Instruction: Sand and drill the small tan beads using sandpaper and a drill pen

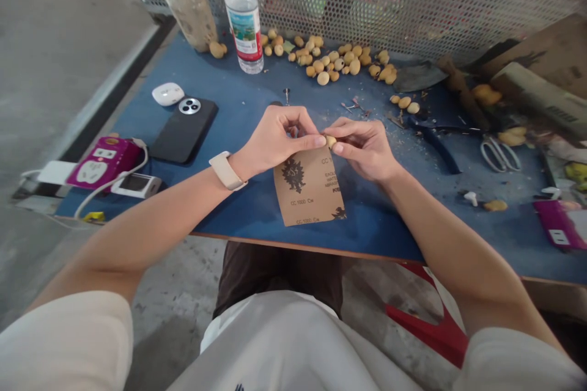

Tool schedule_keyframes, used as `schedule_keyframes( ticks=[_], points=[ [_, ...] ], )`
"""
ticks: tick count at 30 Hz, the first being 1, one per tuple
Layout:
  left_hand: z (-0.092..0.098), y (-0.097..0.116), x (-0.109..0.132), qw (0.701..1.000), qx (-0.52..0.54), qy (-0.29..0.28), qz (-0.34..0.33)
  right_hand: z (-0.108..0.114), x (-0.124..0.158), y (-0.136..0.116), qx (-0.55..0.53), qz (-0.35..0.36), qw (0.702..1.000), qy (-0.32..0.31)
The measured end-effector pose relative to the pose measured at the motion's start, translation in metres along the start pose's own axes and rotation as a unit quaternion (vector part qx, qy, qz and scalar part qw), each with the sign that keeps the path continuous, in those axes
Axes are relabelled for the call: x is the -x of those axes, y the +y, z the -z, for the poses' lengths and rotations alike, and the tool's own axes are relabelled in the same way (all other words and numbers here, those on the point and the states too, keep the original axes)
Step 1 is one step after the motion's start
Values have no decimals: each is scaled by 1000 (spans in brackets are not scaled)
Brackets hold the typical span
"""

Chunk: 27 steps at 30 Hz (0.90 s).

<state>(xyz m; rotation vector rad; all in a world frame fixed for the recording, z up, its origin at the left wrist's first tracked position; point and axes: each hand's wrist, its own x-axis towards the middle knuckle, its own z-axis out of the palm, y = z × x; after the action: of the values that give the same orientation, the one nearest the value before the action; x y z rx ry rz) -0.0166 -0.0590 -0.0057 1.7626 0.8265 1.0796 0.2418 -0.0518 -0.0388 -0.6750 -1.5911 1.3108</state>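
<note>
Head view. Small tan bead [331, 142] pinched in the fingers [342, 149] of the right hand [362, 148], just right of the frame's centre, too round for a clear long axis. Left hand [279, 139] curled close on the bead's left side, with the thumb tip [314, 142] pressed against it; a small dark object possibly within the left fingers, too hidden to tell. Bead nearer the right hand, directly above a sheet of sandpaper [308, 189] lying on a blue table [380, 238]. Loose beads [328, 60] scattered near the table's far edge, upper middle. Pliers [435, 146] and scissors [499, 156] at right; phone [183, 128] and pink power strip [103, 162] at left.
</note>
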Motion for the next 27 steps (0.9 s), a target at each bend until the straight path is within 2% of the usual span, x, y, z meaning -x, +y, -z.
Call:
schedule_keyframes(
  ticks=[5,10,15,20,23,27],
  points=[
    [-8,-4,1,999,40,17,32,-5,3,-5,34,-2,998,46],
    [-11,-7,1,998,44,31,29,-14,6,-5,-1,-25,996,82],
    [-11,-5,1,997,53,47,27,-17,6,-5,-12,-7,998,67],
    [-11,-7,-1,997,49,58,28,-26,10,-3,-6,-7,1000,-11],
    [-8,-16,-3,996,27,75,28,-27,12,-2,7,-18,999,42],
    [3,-32,-9,992,-13,128,9,-14,7,3,50,-17,991,119]
  ],
)
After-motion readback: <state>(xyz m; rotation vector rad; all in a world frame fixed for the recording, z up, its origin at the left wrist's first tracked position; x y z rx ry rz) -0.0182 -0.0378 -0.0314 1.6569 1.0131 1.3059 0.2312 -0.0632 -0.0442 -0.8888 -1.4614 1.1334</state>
